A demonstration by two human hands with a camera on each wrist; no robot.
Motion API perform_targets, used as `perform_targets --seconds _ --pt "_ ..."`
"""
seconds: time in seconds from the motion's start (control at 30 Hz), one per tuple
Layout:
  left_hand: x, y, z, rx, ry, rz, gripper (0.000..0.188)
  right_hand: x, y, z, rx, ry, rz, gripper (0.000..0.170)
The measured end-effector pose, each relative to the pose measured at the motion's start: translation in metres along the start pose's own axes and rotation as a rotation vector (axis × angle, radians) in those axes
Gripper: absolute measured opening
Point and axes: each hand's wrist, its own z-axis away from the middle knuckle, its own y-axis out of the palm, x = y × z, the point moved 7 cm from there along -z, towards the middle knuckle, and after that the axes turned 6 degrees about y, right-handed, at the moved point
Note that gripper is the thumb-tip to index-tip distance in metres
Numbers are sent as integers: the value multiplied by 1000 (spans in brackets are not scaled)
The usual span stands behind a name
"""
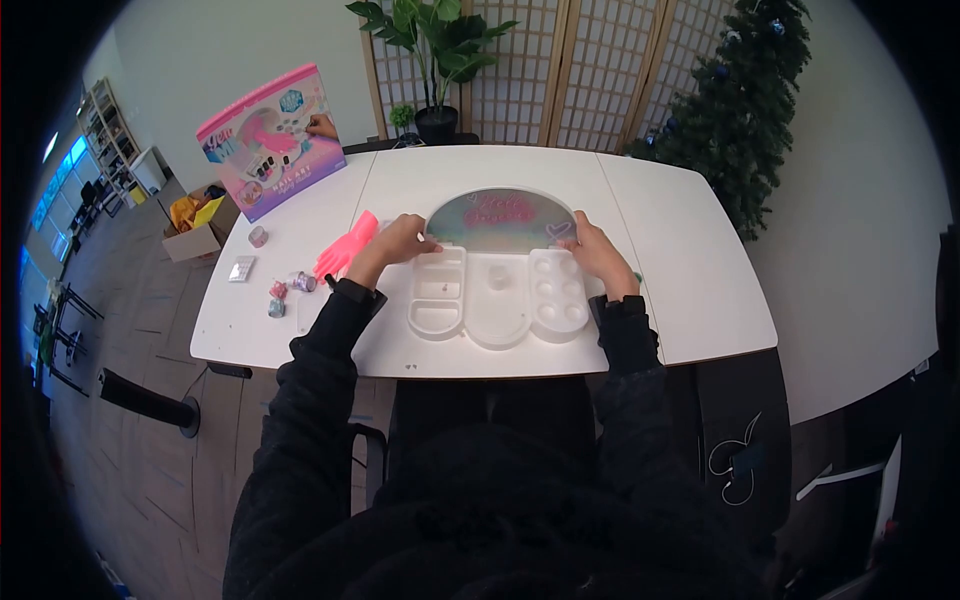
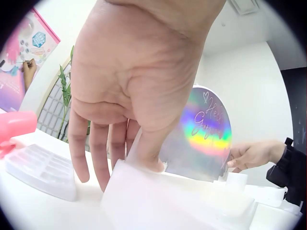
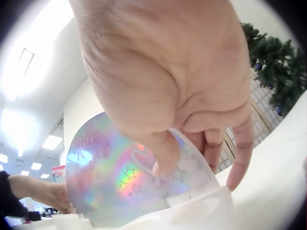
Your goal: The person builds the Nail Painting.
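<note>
Head view: white table (image 1: 690, 280), lattice screen (image 1: 525, 85) beyond, iridescent panel (image 1: 500, 215) in both hands' grip (image 1: 398, 242) (image 1: 603, 258).

The tabletop (image 1: 690, 270) shines bright mid-frame in the head view, its edges bowed and fading to black; ceiling lights (image 3: 52, 142) glare at left in the right wrist view; rainbow reflections streak the panel (image 3: 115, 167); the tray (image 2: 144, 196) looks washed out, lower centre.
</note>
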Motion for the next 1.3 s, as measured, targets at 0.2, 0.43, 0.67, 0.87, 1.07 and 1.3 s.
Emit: perform_targets --seconds 0.2,0.43,0.67,0.87,1.07,1.3 --pt "-41 -21 11 -83 72 61 29 -19 16 -7 71 117 143 29" --pt "-11 3 6 -82 14 -10 33 -16 20 -1 60 133 114 31" --pt "-8 9 10 -103 -28 37 26 -32 35 0 92 210 84 48" --pt "-10 10 10 -101 -73 -3 18 -28 32 14 107 312 358 74" --pt "12 10 12 -86 41 -74 24 41 14 69 174 307 563 99" --pt "13 -81 50 -189 -176 -354 48 44 39 107 208 41 552 87"
